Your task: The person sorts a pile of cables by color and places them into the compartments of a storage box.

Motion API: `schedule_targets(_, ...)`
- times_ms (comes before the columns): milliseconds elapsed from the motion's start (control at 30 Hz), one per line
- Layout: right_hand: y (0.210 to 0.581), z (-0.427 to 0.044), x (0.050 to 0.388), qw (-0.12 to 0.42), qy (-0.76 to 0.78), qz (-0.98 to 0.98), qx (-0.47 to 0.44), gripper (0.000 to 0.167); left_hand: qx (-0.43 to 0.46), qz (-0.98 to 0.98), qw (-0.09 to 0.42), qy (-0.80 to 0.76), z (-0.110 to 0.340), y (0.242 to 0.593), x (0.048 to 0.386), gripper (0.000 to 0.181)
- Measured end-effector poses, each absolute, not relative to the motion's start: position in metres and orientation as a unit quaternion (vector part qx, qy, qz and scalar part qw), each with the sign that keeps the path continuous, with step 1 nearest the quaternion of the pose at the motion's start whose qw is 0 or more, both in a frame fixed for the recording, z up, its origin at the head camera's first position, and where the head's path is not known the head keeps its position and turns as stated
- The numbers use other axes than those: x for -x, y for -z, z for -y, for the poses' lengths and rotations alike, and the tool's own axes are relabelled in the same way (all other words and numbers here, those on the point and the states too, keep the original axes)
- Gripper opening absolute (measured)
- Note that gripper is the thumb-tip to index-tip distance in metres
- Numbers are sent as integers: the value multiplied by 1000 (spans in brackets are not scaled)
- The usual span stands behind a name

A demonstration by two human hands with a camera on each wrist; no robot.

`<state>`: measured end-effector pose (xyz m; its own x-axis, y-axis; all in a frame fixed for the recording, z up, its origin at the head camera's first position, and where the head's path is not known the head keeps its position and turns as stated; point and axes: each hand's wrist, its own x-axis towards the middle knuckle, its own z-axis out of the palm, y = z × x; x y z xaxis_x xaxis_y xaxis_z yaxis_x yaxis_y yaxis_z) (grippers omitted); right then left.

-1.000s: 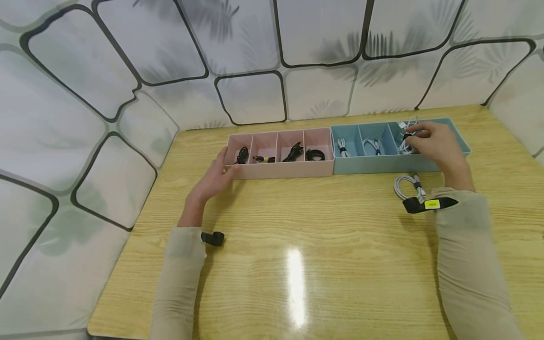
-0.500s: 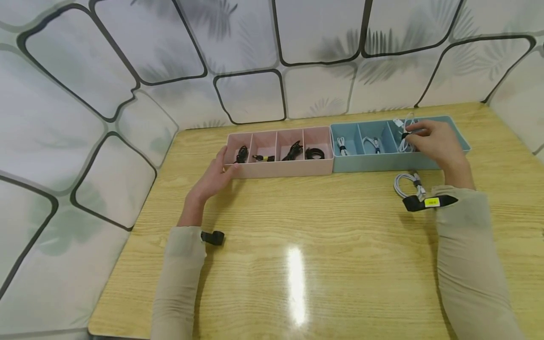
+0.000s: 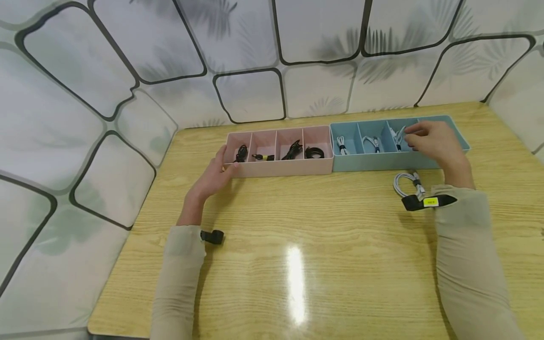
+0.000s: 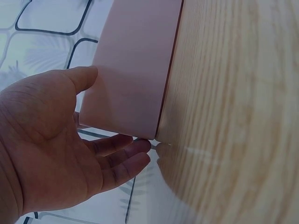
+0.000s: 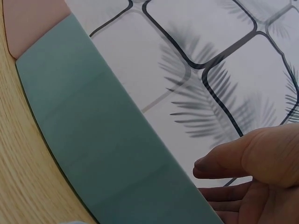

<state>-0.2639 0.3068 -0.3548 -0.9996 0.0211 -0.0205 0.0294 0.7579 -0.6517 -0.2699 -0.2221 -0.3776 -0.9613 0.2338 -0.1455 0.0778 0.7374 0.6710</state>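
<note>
My left hand (image 3: 210, 178) rests against the left end of the pink divided box (image 3: 282, 169). Its thumb touches the front edge and the fingers lie relaxed along the end wall, as the left wrist view shows. Over the third compartment of the blue divided box (image 3: 395, 163) is my right hand (image 3: 437, 144), thumb and fingers apart. Just left of its fingertips a bundled white cable (image 3: 398, 138) stands in that compartment. In the right wrist view nothing shows between the thumb (image 5: 224, 161) and the fingers, partly hidden behind the box wall.
A coiled white cable (image 3: 408, 184) lies on the wooden table (image 3: 297, 226) before the blue box. Two other compartments there hold white cables (image 3: 342, 145). Black cables (image 3: 293, 150) sit in the pink box's compartments. Behind both boxes rises a patterned backdrop (image 3: 250, 97).
My right hand has let go of the white cable, which has dropped into the blue box's third compartment and leans left. The left hand has stayed on the pink box.
</note>
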Motion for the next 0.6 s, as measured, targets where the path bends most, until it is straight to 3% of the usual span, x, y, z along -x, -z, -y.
schedule_targets(600,344,-307,259,-2,407,-913,-15,51,-84,-926,112,-351,222,377,270,78)
